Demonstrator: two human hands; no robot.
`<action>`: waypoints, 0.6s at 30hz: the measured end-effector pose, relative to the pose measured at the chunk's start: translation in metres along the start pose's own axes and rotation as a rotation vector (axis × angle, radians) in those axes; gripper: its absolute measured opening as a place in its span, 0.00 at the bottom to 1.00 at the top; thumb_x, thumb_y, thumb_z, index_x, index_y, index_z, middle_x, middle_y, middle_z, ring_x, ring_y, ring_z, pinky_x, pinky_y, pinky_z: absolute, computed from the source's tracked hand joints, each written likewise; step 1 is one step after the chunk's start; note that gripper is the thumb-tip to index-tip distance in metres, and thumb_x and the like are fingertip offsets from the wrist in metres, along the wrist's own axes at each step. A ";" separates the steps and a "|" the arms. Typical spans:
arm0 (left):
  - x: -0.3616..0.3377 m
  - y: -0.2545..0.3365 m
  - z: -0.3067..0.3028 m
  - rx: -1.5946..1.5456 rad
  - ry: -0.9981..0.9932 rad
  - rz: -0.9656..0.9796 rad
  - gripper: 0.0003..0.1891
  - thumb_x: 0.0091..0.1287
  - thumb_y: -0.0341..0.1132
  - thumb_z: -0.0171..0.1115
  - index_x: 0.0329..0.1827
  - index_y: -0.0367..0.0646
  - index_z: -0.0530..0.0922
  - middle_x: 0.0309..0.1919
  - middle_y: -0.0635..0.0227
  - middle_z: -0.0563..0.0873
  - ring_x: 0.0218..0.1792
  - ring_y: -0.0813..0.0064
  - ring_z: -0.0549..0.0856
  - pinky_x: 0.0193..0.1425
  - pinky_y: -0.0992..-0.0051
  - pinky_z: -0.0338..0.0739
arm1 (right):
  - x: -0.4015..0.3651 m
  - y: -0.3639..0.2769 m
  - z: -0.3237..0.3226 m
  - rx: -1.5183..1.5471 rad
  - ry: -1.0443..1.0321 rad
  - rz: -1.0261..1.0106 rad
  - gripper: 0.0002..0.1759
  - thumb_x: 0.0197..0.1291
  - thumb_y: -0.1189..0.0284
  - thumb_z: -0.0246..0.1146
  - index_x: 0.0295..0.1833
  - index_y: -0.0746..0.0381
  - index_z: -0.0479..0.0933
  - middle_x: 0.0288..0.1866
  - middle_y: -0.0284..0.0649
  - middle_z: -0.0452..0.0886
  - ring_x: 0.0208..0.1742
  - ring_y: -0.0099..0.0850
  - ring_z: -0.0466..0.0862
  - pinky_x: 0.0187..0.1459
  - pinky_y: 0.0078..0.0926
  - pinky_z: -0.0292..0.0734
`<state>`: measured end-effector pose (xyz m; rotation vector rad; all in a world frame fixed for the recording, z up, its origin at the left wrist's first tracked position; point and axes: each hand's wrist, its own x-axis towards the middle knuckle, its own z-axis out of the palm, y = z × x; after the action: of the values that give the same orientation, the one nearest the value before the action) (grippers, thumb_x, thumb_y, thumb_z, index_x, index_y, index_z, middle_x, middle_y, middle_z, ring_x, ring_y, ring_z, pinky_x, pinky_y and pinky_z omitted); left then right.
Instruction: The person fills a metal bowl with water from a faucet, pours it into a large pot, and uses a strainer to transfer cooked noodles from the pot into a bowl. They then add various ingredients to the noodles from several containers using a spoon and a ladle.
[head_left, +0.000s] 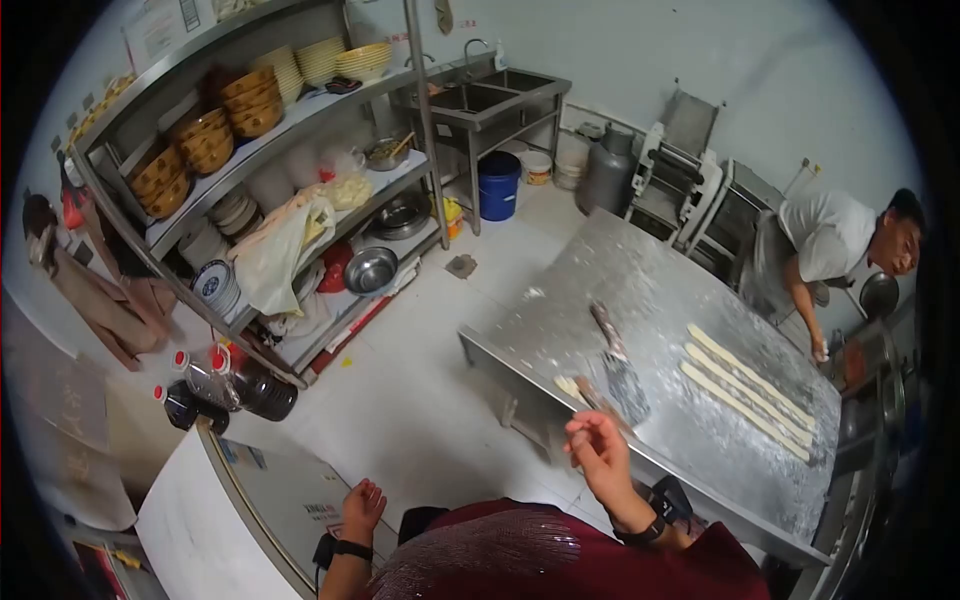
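Note:
My right hand (602, 455) is raised beside the near edge of the steel table (560, 330), its fingers loosely bent and apart, with nothing visible in them. Low at my left side, my left hand (362, 506) hangs near the white-topped cabinet, fingers half curled and seemingly holding nothing. Past my right hand, a broad flour-dusted blade (627, 388) lies on the table, along with a floured rod-like piece (607, 328). A brown handle-like object (600, 402) and a small pale lump (567, 386) sit at the edge. Three long dough strips (748, 398) lie side by side on the floured steel.
Across the table a co-worker (825, 240) bends with one arm down at the far edge. On the left stand a steel rack (435, 150) with bowls, large bottles (255, 382) and a white-topped cabinet (190, 510). Sinks (485, 95), a blue bucket (498, 186) and machines (675, 170) line the back.

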<state>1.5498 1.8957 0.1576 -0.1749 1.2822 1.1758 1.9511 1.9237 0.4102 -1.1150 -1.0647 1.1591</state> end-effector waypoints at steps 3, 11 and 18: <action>0.060 0.056 -0.008 -0.152 -0.201 -0.060 0.07 0.56 0.34 0.51 0.37 0.50 0.72 0.29 0.76 0.75 0.37 0.72 0.74 0.46 0.67 0.66 | 0.051 0.007 0.034 -0.095 0.087 0.029 0.12 0.59 0.77 0.50 0.49 0.63 0.65 0.39 0.35 0.72 0.32 0.19 0.73 0.26 0.11 0.66; 0.227 0.247 0.112 0.225 -0.253 -0.202 0.04 0.57 0.33 0.48 0.32 0.48 0.71 0.27 0.74 0.74 0.33 0.74 0.74 0.41 0.69 0.68 | 0.139 0.062 0.165 -0.068 0.566 -0.003 0.09 0.57 0.77 0.53 0.44 0.63 0.67 0.33 0.35 0.74 0.27 0.20 0.74 0.22 0.12 0.66; 0.391 0.311 0.277 0.645 -0.932 -0.689 0.08 0.63 0.40 0.43 0.30 0.51 0.69 0.28 0.74 0.71 0.31 0.78 0.72 0.39 0.68 0.69 | 0.206 0.028 0.226 -0.100 0.756 0.040 0.11 0.59 0.75 0.50 0.48 0.65 0.66 0.35 0.34 0.74 0.31 0.19 0.74 0.33 0.16 0.71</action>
<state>1.4306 2.4505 0.0932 0.3574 0.6044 0.1352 1.7450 2.1513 0.4233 -1.4904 -0.5096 0.6144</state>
